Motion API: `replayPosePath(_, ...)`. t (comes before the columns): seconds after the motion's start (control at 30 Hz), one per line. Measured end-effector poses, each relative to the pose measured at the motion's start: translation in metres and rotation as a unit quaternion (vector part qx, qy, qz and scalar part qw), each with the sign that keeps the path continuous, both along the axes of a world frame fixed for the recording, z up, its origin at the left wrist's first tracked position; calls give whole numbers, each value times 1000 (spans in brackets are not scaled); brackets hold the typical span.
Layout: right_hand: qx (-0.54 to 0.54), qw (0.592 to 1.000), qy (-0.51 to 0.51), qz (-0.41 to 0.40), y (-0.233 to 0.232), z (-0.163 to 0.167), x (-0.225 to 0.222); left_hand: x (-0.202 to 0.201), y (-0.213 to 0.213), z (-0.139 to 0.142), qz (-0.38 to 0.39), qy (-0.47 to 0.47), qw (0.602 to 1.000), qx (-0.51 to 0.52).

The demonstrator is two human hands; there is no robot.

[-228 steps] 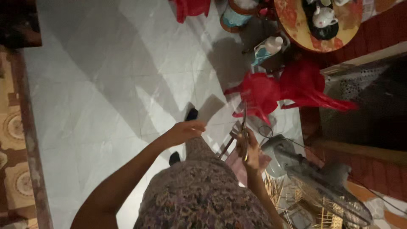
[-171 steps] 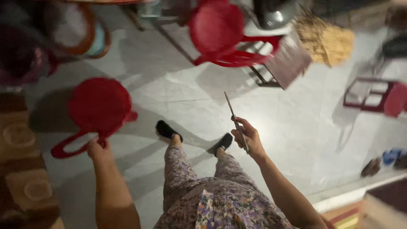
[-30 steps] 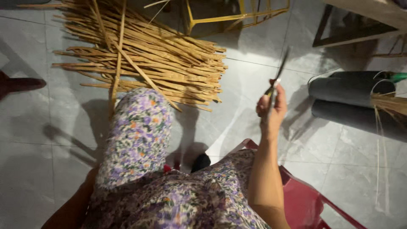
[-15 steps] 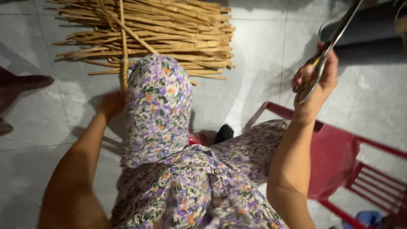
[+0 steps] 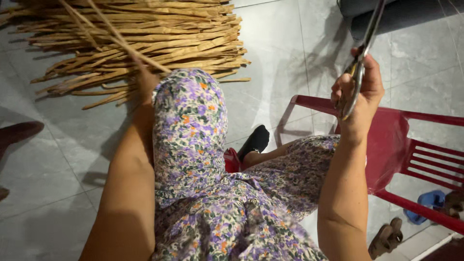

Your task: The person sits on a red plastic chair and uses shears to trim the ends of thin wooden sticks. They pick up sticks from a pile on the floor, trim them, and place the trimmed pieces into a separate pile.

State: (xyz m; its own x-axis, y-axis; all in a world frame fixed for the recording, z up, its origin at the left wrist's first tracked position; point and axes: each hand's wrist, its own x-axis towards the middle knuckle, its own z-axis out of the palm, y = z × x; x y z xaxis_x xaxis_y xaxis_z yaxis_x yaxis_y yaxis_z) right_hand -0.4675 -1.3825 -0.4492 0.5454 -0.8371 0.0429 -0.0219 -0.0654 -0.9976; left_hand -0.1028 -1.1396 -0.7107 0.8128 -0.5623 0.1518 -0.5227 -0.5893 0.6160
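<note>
- Fingers [image 5: 345, 89] of right hand [image 5: 360, 92] are curled tight round the handles of a pair of metal scissors [image 5: 363, 53]; blades point up and away, tips out of frame at top.
- Left hand [image 5: 145, 82] reaches fwd to the pile of dry reed strips [image 5: 145, 38] on the floor [image 5: 280, 63]. Its fingers look closed on one thin strip [image 5: 121, 41] that rises at a slant from the pile, but the knee partly hides them, so grip can't be confirmed.
- Technique, as a judgement: draw a single strip free along its length, not sideways, to avoid snagging neighbours. Keep scissors upright and well clear of the leg and left arm while pulling.
- Pile appearance: tan to yellow-brown, flat, long, stiff-looking strips, roughly parallel, ends ragged and uneven on the right side. A few lie crosswise on top.
- Pile position: upper left of view, on grey tiled floor, just beyond the raised knee in floral fabric [image 5: 188, 125].
- Person sits on a low red plastic chair [image 5: 411, 150]; one foot in a black shoe [image 5: 256, 140] rests on floor between chair and knee.
- Sandals [image 5: 386, 237] lie near chair, lower right.
</note>
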Motion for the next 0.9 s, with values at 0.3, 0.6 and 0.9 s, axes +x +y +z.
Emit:
replayPosePath(0.3,28,999,25,-1,-21,-26,11,-3,-123,28,-15,602,796,-60)
replayPosePath(0.6,139,987,-83,-2,-12,-39,49,21,-140,143,-291,173,916,217)
replayPosePath(0.9,116,959,-256,-43,-2,-45,79,-40,-137,250,-449,121,839,281)
